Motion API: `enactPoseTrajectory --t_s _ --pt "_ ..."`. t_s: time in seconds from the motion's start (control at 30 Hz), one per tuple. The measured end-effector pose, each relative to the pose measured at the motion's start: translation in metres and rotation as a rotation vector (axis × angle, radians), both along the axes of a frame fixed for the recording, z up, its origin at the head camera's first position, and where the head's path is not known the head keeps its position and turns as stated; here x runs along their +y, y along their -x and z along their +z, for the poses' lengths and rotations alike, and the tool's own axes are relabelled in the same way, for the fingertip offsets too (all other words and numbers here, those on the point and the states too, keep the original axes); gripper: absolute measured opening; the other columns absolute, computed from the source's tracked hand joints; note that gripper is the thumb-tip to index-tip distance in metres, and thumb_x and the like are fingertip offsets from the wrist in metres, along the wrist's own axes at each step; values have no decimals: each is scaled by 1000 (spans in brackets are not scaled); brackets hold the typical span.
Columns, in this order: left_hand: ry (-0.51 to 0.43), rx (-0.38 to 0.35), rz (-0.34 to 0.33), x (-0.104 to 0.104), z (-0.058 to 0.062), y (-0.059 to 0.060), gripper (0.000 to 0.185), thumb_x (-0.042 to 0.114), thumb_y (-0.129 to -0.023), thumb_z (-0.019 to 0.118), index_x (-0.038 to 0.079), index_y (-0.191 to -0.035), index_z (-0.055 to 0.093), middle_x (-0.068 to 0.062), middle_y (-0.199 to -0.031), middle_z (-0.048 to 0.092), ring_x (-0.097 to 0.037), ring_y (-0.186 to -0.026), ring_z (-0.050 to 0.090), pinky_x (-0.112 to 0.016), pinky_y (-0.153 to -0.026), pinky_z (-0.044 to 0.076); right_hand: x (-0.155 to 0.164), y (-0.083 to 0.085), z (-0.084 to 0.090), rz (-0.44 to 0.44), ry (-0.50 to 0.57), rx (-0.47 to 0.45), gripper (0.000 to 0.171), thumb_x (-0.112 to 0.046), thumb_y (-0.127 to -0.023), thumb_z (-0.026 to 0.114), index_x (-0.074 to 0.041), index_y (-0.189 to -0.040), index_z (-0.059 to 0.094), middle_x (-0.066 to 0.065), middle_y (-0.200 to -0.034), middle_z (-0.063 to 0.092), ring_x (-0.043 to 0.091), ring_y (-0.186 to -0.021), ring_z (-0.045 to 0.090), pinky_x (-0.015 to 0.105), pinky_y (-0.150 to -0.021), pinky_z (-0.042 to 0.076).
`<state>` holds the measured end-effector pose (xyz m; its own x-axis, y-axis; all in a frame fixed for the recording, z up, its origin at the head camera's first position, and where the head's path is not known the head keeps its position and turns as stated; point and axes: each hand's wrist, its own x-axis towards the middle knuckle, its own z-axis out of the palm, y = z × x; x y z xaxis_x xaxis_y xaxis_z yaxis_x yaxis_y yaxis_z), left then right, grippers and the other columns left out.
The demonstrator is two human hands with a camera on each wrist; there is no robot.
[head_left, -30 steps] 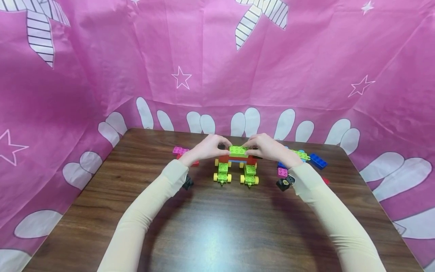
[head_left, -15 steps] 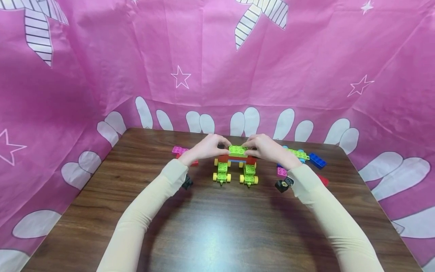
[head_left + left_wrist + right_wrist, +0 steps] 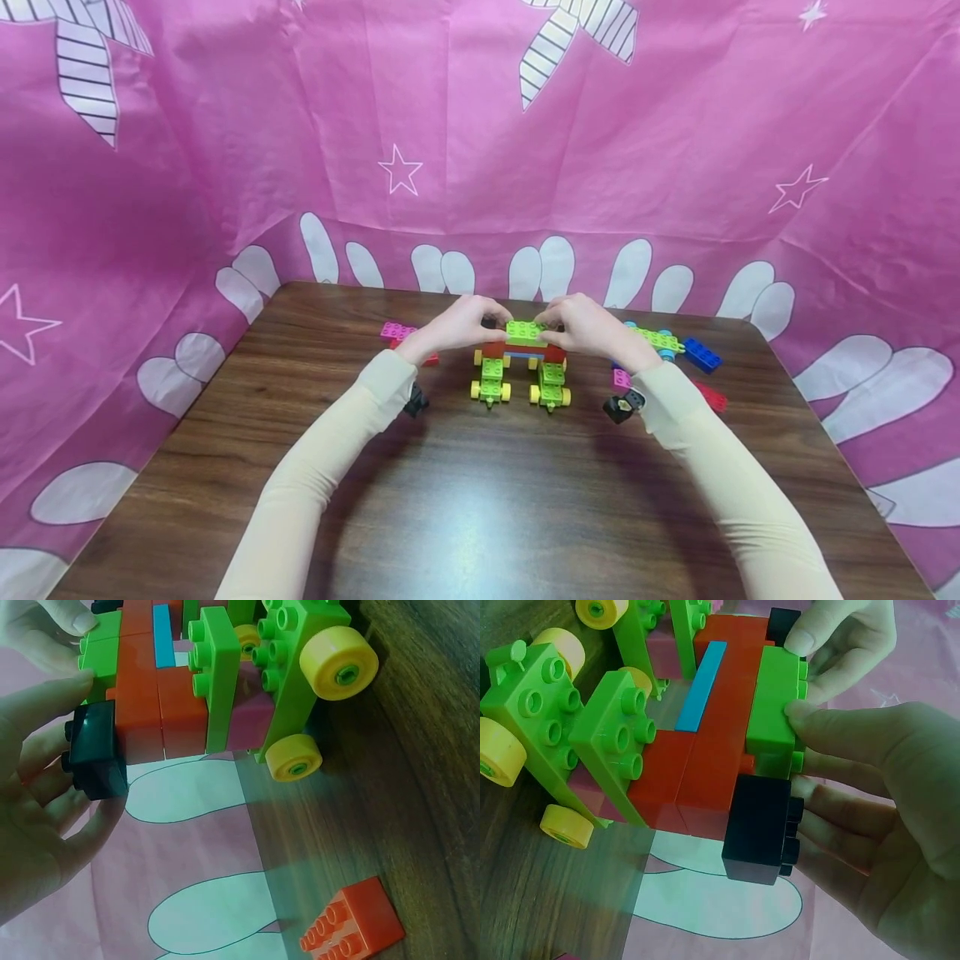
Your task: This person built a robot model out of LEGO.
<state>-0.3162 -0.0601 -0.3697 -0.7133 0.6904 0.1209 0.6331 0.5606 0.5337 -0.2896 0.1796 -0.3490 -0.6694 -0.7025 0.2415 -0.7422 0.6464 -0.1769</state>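
A toy-brick build stands at the back middle of the table on two green wheeled bases (image 3: 491, 387) with yellow wheels. Red bricks (image 3: 716, 735) and a thin blue piece (image 3: 703, 686) span the two sides. On top sits a lime-green brick (image 3: 523, 333), pinched from the left by my left hand (image 3: 465, 323) and from the right by my right hand (image 3: 587, 325). The right thumb presses its near face. Beside its two ends are black bricks, one (image 3: 97, 750) by the left fingers, the other (image 3: 757, 825) by the right fingers, which are partly hidden behind it.
Left of the build lie a pink brick (image 3: 397, 331) and a red brick (image 3: 367, 922). To the right are a green base with blue wheels (image 3: 662, 339), a blue brick (image 3: 702, 355), a pink brick (image 3: 622, 378) and a red piece (image 3: 710, 397). A pink curtain (image 3: 480, 167) hangs behind the table.
The right wrist has shifted slightly left, baring more of the red piece beside it. Both hands stay at the green brick, and the build keeps its place.
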Motion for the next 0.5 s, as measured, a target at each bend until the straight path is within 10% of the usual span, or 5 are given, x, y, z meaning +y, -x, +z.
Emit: enactPoseTrajectory --t_s 0.5 --pt "39 -16 27 1 5 -1 31 25 -91 72 9 -118 72 -4 -110 75 -16 -103 68 -35 -96 54 10 -1 -2 -64 -3 -38 25 -18 -85 78 -4 -106 76 10 -97 75 21 -86 71 38 -77 60"
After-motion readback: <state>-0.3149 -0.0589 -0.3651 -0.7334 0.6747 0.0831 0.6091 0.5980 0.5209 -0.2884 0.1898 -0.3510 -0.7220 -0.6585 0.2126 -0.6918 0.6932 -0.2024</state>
